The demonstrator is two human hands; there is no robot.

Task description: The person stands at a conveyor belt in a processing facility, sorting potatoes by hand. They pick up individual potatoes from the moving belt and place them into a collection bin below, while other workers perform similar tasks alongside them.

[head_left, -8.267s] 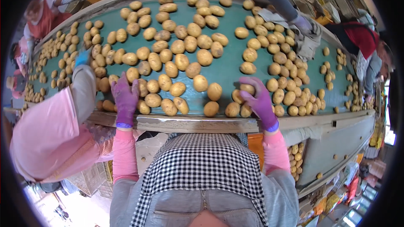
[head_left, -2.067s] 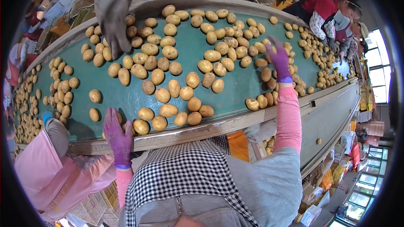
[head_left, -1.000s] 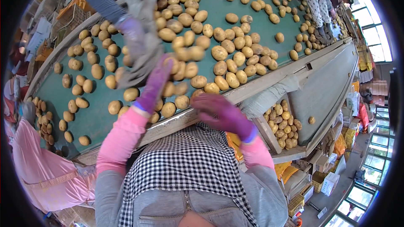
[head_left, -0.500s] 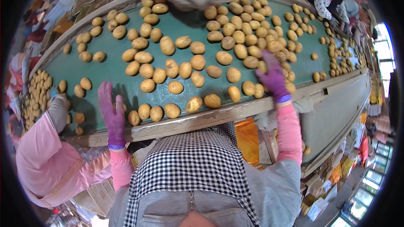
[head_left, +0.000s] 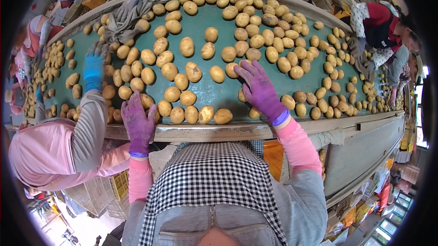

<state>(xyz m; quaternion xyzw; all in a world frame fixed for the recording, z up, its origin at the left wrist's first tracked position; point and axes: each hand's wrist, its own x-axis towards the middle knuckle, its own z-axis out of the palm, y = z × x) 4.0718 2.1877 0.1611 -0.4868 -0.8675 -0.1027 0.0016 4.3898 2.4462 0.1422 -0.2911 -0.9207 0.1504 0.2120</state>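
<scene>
- Green conveyor belt (head_left: 210, 92) runs across a busy sorting hall, strewn with potatoes (head_left: 191, 70), workers on every side.
- At far left, a neighbour's blue-gloved hand (head_left: 93, 70) rests among them.
- Our left hand (head_left: 138, 120), purple-gloved, lies flat and open at the near edge, holding nothing, a potato (head_left: 147, 101) at its fingertips.
- Our right hand (head_left: 260, 88) spreads open over potatoes mid-belt, gripping none.
- We judge them firm, fairly light, dusty and apt to roll; cup one round its middle.
</scene>
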